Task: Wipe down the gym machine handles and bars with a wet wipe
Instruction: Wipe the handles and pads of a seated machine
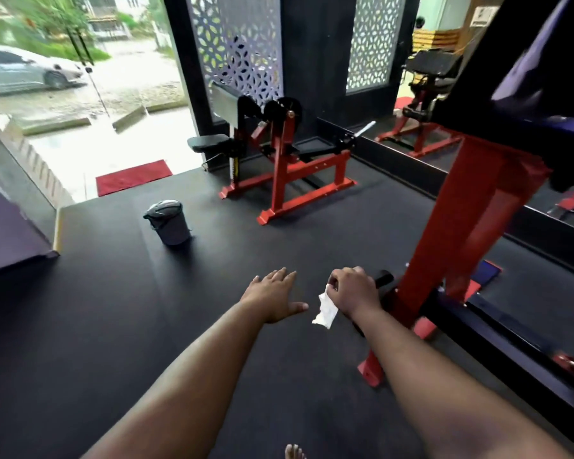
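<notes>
Fingers (340, 276) of the right hand (353, 291) are curled over and pinch a crumpled white wet wipe (326, 308), which hangs down from the thumb side of the fist, its loose end dangling free just above the dark floor (179, 326). That hand sits against a short black handle (383, 279) sticking out from the low part of a red machine frame (471, 226); the knuckles cover the near end of the handle, so whether the wipe itself touches it cannot be told. Beside it, the left hand (274, 296) is spread flat and relaxed, palm down, with straight fingers slightly apart and the thumb pointing toward the wipe without reaching it; it holds nothing and hovers over the floor. Both bare forearms run up from the bottom edge, and the toes of a bare foot (295, 451) show at the lower border. Farther back on the floor stands a small grey pedal bin (169, 221) with its lid closed, and behind it another red machine (285, 167) with black pads. A red mat (133, 176) lies by the glass front, through which a silver car (24, 71) is visible. A mirror (444, 94) lines the wall to the right.
</notes>
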`<state>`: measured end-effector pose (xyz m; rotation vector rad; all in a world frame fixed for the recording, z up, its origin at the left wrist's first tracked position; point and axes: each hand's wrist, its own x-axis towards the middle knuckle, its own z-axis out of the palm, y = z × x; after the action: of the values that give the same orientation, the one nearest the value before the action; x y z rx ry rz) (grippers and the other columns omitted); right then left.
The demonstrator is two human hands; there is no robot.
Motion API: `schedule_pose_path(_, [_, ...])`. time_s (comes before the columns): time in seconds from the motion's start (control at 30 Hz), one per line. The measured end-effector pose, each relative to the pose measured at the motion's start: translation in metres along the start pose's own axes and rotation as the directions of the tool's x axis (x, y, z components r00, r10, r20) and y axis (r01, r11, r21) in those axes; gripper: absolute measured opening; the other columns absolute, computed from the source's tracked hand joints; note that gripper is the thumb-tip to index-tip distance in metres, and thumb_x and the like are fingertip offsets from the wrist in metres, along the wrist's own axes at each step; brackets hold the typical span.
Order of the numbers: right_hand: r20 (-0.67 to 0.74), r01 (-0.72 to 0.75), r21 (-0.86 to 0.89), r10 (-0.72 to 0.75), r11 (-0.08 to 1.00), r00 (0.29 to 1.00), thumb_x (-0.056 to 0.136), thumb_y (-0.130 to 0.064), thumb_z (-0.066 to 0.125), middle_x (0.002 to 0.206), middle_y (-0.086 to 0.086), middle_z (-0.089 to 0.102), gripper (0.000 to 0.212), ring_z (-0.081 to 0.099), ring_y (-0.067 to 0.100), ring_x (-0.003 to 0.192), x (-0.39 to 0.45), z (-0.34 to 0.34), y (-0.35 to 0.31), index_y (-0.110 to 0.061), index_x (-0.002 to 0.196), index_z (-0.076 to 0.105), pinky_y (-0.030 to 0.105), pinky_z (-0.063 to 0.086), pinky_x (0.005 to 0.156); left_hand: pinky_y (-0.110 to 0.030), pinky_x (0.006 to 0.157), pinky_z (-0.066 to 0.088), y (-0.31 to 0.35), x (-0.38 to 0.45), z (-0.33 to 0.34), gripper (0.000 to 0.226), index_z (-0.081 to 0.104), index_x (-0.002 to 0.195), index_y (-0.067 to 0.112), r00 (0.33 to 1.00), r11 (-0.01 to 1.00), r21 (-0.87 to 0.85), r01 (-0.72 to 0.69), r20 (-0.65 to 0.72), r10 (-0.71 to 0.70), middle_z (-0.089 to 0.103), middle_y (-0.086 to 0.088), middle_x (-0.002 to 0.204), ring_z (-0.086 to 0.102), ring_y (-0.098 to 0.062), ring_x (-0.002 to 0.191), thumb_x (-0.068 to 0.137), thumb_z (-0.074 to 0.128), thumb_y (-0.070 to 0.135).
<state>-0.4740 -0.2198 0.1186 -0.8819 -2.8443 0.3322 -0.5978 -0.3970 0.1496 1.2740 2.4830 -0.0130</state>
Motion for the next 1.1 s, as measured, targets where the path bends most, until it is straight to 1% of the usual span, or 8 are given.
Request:
schedule_pose_path(0.13, [0.018, -0.020, 0.005, 0.019, 1.000, 1.000, 0.089, -0.039, 0.055, 0.105, -0.006, 0.068, 0.018, 0.055, 0.023, 0.109, 0.089, 0.015, -0.013, -0.029, 0.096, 0.068, 0.037, 0.048, 0.087, -0.048, 0.128, 0.011, -0.046, 0.070, -0.034, 0.097, 0.007, 0.165, 0.026, 0.999, 0.999, 0.006, 0.032, 0.018, -0.032, 0.004, 0.000, 0.173, 0.006, -0.017, 0.159, 0.093, 0.046, 0.077])
schedule_pose_path(0.33, [-0.001, -0.055, 0.013, 0.055, 0.998, 0.998, 0.089, -0.036, 0.057, 0.105, -0.005, 0.069, 0.016, 0.056, 0.024, 0.108, 0.213, 0.014, -0.016, -0.027, 0.096, 0.069, 0.034, 0.046, 0.086, -0.048, 0.127, 0.013, -0.094, 0.175, -0.085, 0.097, 0.008, 0.165, 0.026, 1.000, 1.000, 0.015, 0.003, 0.005, -0.003, 0.006, -0.001, 0.173, 0.008, -0.018, 0.159, 0.092, 0.044, 0.078])
schedule_pose_path(0.5, [-0.041, -0.120, -0.035, 0.118, 0.992, 0.992, 0.089, -0.037, 0.056, 0.103, -0.006, 0.069, 0.018, 0.056, 0.023, 0.107, 0.318, 0.024, -0.007, -0.027, 0.096, 0.069, 0.034, 0.046, 0.084, -0.048, 0.128, 0.012, -0.130, 0.284, -0.119, 0.097, 0.008, 0.165, 0.025, 0.998, 0.998, 0.026, -0.058, 0.005, 0.058, 0.006, -0.001, 0.173, 0.007, -0.018, 0.159, 0.093, 0.044, 0.078])
schedule_pose_path(0.6, [-0.063, -0.172, -0.055, 0.168, 0.984, 0.984, 0.089, -0.037, 0.055, 0.104, -0.007, 0.068, 0.019, 0.055, 0.023, 0.108, 0.386, 0.032, 0.003, -0.027, 0.097, 0.069, 0.035, 0.046, 0.085, -0.048, 0.128, 0.012, -0.150, 0.362, -0.140, 0.096, 0.008, 0.165, 0.025, 0.992, 0.991, 0.047, -0.123, -0.003, 0.124, 0.007, -0.001, 0.173, 0.007, -0.019, 0.159, 0.093, 0.044, 0.077])
schedule_pose_path(0.7, [-0.062, -0.253, -0.060, 0.249, 0.966, 0.967, 0.090, -0.036, 0.055, 0.104, -0.007, 0.068, 0.017, 0.054, 0.023, 0.109, 0.443, 0.031, 0.013, -0.028, 0.096, 0.069, 0.035, 0.046, 0.087, -0.048, 0.127, 0.014, -0.168, 0.435, -0.165, 0.097, 0.008, 0.165, 0.025, 0.980, 0.979, 0.042, -0.200, 0.005, 0.200, 0.007, -0.001, 0.173, 0.008, -0.019, 0.159, 0.093, 0.043, 0.079])
schedule_pose_path(0.8, [-0.055, -0.346, -0.088, 0.343, 0.934, 0.938, 0.089, -0.035, 0.054, 0.104, -0.008, 0.069, 0.016, 0.054, 0.021, 0.108, 0.497, 0.028, 0.024, -0.029, 0.095, 0.068, 0.035, 0.046, 0.087, -0.048, 0.127, 0.015, -0.180, 0.508, -0.195, 0.098, 0.009, 0.165, 0.025, 0.962, 0.961, 0.050, -0.273, 0.031, 0.271, 0.007, 0.000, 0.173, 0.008, -0.018, 0.159, 0.092, 0.043, 0.080])
schedule_pose_path(0.9, [-0.077, -0.408, -0.071, 0.403, 0.910, 0.912, 0.090, -0.035, 0.055, 0.103, -0.009, 0.068, 0.016, 0.054, 0.020, 0.108, 0.551, 0.019, 0.037, -0.030, 0.095, 0.068, 0.035, 0.046, 0.086, -0.047, 0.127, 0.015, -0.184, 0.576, -0.227, 0.097, 0.009, 0.165, 0.025, 0.946, 0.943, 0.078, -0.323, 0.044, 0.320, 0.008, -0.001, 0.173, 0.009, -0.019, 0.159, 0.092, 0.043, 0.079])
schedule_pose_path(1.1, [-0.111, -0.478, -0.045, 0.471, 0.877, 0.875, 0.090, -0.035, 0.053, 0.103, -0.009, 0.067, 0.018, 0.053, 0.020, 0.108, 0.668, 0.010, 0.088, -0.030, 0.097, 0.068, 0.036, 0.045, 0.088, -0.048, 0.127, 0.016, -0.168, 0.722, -0.270, 0.097, 0.007, 0.165, 0.025, 0.911, 0.903, 0.125, -0.411, 0.079, 0.404, 0.007, -0.001, 0.173, 0.009, -0.020, 0.159, 0.092, 0.042, 0.079])
